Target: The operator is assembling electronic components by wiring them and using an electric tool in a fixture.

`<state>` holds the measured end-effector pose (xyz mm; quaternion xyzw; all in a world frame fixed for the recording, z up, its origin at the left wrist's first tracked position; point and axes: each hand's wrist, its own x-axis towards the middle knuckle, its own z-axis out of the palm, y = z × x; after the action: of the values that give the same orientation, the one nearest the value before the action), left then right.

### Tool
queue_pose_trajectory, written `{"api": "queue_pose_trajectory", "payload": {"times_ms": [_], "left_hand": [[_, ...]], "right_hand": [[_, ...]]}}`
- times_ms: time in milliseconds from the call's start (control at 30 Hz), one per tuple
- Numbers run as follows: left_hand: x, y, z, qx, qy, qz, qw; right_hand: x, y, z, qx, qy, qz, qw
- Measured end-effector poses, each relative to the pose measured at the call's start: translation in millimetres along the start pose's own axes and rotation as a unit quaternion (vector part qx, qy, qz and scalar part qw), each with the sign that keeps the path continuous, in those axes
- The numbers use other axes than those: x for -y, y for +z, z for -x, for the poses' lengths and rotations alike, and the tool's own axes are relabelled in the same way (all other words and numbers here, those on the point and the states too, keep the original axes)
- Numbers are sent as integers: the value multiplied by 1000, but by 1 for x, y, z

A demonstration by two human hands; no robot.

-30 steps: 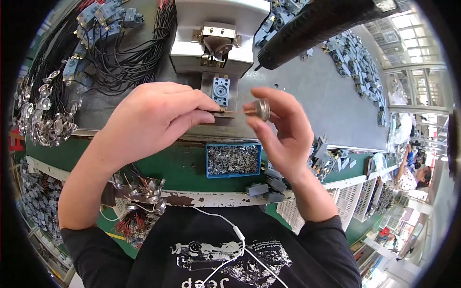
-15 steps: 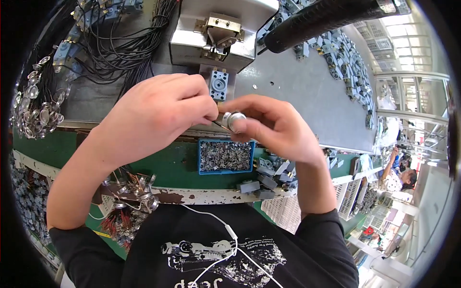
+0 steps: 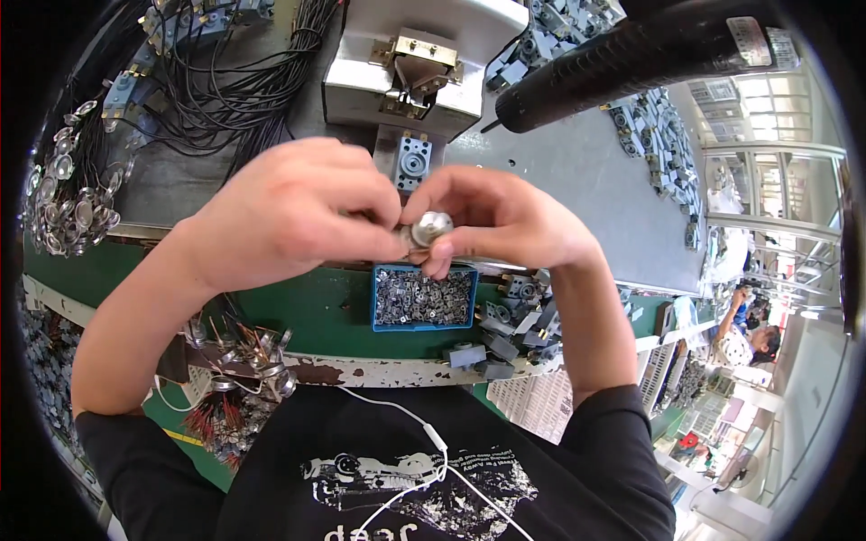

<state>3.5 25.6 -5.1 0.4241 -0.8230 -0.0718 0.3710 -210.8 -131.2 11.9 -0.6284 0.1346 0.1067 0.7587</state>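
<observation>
My right hand [image 3: 514,216] is closed in a pinch around a small round silver metal part [image 3: 431,227], its domed face turned up. My left hand [image 3: 302,212] comes in from the other side, thumb and fingertips pressed together at the edge of the same part. Whatever the left fingertips pinch there is hidden behind them. Just beyond my hands, a grey-blue block [image 3: 413,160] with a round centre sits in front of a metal fixture [image 3: 361,86]. Below them is a blue tray [image 3: 424,328] of small metal pieces.
A black cylindrical power screwdriver [image 3: 595,81] hangs at upper right. Black wires [image 3: 225,90] with round metal ends [image 3: 77,212] lie at left. Grey blocks [image 3: 654,135] are spread at far right; more [image 3: 496,347] sit beside the tray. Another person [image 3: 744,343] is at far right.
My left fingertips have come up against the round part, and the thin dark length seen between my hands is now hidden. The round part has turned face up and shifted slightly left.
</observation>
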Motion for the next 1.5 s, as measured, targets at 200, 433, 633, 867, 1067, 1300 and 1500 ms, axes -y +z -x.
{"api": "queue_pose_trajectory", "payload": {"times_ms": [200,433,633,867,1067,1300,1500], "left_hand": [[4,5,4,106,10,33,994],[-9,-2,-8,-69,-193,25,978],[4,16,-22,30,-225,-62,972],[5,14,-26,53,-253,-66,964],[3,18,-25,49,-258,-72,962],[4,20,-20,42,-241,-70,967],[4,23,-17,40,-235,-68,969]], "right_hand": [[-2,-6,-27,131,29,109,985],[30,4,40,-222,-180,168,943],[60,3,55,-323,-484,234,779],[95,-6,6,-504,-497,224,670],[103,0,-27,-463,-419,157,765],[104,12,-45,-430,-465,122,764],[106,28,-76,-422,-505,79,749]]}}
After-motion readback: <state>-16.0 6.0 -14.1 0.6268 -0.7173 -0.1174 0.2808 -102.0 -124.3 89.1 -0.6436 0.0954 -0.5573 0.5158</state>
